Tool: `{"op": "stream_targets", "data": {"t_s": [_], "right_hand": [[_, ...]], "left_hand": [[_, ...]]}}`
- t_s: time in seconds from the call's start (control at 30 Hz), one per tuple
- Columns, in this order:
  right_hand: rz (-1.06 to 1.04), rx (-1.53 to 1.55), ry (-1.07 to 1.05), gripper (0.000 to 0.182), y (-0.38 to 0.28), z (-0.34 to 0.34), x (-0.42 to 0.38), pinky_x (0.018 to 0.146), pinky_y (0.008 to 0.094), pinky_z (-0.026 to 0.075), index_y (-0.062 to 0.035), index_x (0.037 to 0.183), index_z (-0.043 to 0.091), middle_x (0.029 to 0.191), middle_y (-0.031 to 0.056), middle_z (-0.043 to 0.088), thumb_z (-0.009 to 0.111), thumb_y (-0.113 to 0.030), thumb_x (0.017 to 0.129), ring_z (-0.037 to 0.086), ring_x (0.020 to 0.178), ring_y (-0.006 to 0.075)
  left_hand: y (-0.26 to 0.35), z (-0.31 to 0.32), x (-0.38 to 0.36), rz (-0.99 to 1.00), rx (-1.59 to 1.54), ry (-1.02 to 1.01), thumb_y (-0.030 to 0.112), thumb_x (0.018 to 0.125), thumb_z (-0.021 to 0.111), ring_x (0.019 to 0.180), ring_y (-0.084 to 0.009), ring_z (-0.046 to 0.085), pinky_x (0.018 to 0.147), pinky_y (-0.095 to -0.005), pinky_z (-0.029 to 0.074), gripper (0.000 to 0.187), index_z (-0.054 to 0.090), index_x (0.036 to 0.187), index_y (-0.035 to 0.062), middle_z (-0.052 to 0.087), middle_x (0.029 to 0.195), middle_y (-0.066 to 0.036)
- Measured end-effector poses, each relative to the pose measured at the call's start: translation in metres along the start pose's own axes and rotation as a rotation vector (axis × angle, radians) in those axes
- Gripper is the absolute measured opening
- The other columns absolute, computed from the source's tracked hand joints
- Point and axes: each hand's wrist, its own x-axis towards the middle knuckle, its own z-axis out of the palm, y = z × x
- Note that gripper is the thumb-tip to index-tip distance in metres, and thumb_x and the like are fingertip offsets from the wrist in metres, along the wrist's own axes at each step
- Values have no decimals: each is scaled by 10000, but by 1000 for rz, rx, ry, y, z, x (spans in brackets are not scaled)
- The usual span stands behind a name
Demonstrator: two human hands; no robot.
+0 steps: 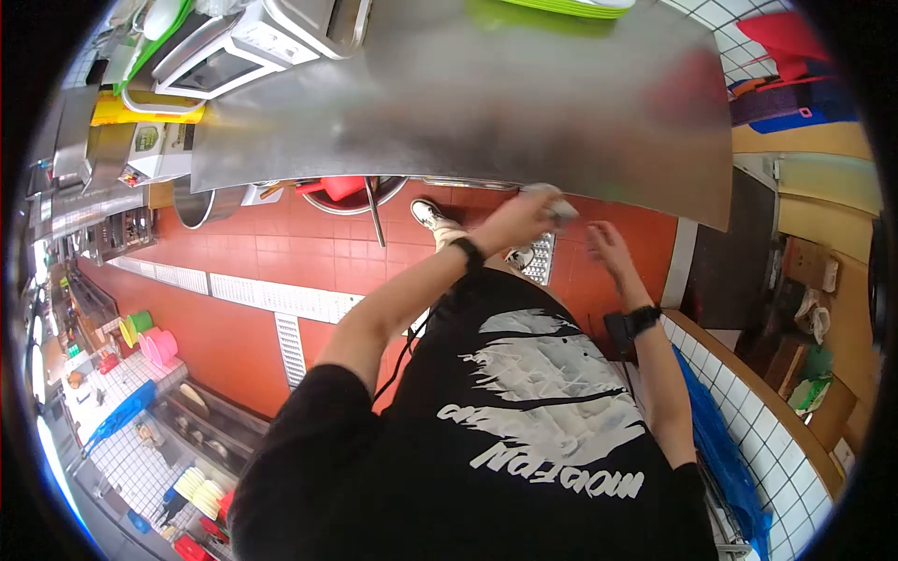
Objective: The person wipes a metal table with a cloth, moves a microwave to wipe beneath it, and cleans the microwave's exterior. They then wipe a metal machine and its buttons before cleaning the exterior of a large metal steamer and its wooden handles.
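Observation:
Just past the front edge of the steel table (449, 122), my left hand (528, 217) is closed around a small whitish-grey item (562, 213), possibly a crumpled cloth; blur hides its exact shape. To its right, my right hand (608, 248) hangs over the red floor with fingers apart, slightly blurred, touching nothing visible. Both wrists carry black bands.
A white microwave-like appliance (220, 67) stands at the table's upper left. Green trays (571, 7) lie at its far edge. Below the table are a metal bowl with a red item (344, 187) and a pot (194, 208). A tiled ledge (748, 421) runs along the right.

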Motion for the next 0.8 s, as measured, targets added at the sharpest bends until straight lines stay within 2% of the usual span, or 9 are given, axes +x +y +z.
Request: {"op": "stream_targets", "data": {"t_s": [0.03, 0.1, 0.23, 0.4, 0.5, 0.57, 0.7, 0.77, 0.8], "right_hand": [[55, 168, 115, 460, -1, -16, -18, 801, 337, 512, -97, 1288, 503, 1230, 76, 573, 529, -427, 969, 602, 996, 178], [24, 367, 196, 519, 0, -44, -47, 871, 346, 488, -109, 1342, 453, 1289, 81, 532, 492, -471, 972, 574, 1067, 187], [-162, 734, 192, 602, 1, -75, -87, 1025, 380, 404, -141, 1433, 363, 1354, 88, 490, 395, -541, 985, 487, 1232, 208], [-169, 844, 346, 647, -9, -43, -91, 1038, 399, 401, -138, 1448, 320, 1414, 81, 433, 351, -584, 980, 435, 1290, 219], [-206, 1217, 91, 644, -37, -11, -77, 1000, 423, 441, -136, 1412, 376, 1373, 67, 485, 389, -596, 961, 491, 1232, 227], [-167, 1293, 1, 552, -14, 3, -42, 1015, 471, 420, -135, 1314, 493, 1284, 73, 560, 406, -558, 970, 544, 1169, 241], [-51, 1362, -357, 445, 24, 45, 11, 953, 377, 485, -102, 1240, 534, 1188, 61, 600, 471, -454, 973, 587, 1093, 221], [-667, 244, 292, 433, 0, 77, -23, 905, 420, 514, -103, 1173, 552, 1051, 64, 624, 425, -466, 973, 614, 1019, 260], [-376, 698, 118, 333, -3, 82, -8, 901, 412, 510, -107, 1094, 552, 974, 70, 611, 433, -394, 974, 610, 984, 260]], "left_hand": [[6, 22, 17, 223, -11, -128, 170, 844, 640, 1030, -344, 617, 855, -419, 497, 400, 535, 1214, 62, 618, 1122, -196], [60, 46, 41, 35, -162, -501, 189, 832, 645, 1035, -347, 615, 852, -423, 495, 416, 527, 1206, 50, 615, 1122, -204], [134, 80, 65, -130, -130, -762, 236, 816, 663, 1021, -363, 608, 860, -435, 488, 473, 499, 1206, 23, 609, 1095, -232], [129, 108, 68, 97, 182, 20, 236, 788, 668, 996, -403, 592, 860, -454, 476, 513, 474, 1199, -4, 606, 1015, -260], [120, 97, 61, 281, 180, -31, 231, 783, 668, 1004, -403, 586, 879, -446, 466, 504, 493, 1191, -6, 610, 1019, -233], [113, 74, 59, 165, 77, -450, 267, 784, 693, 1030, -341, 604, 905, -422, 460, 559, 498, 1234, -1, 627, 1078, -199], [64, 3, 55, -194, -23, -540, 231, 918, 608, 1080, -206, 602, 932, -339, 463, 425, 542, 1279, 15, 635, 1202, -141], [45, -43, 50, -100, 210, -392, 190, 964, 538, 1088, -193, 603, 941, -308, 461, 350, 560, 1259, 3, 644, 1193, -119], [43, -69, 41, -157, 177, -333, 191, 970, 531, 1089, -190, 602, 939, -307, 462, 347, 561, 1262, 7, 645, 1190, -117]]}}
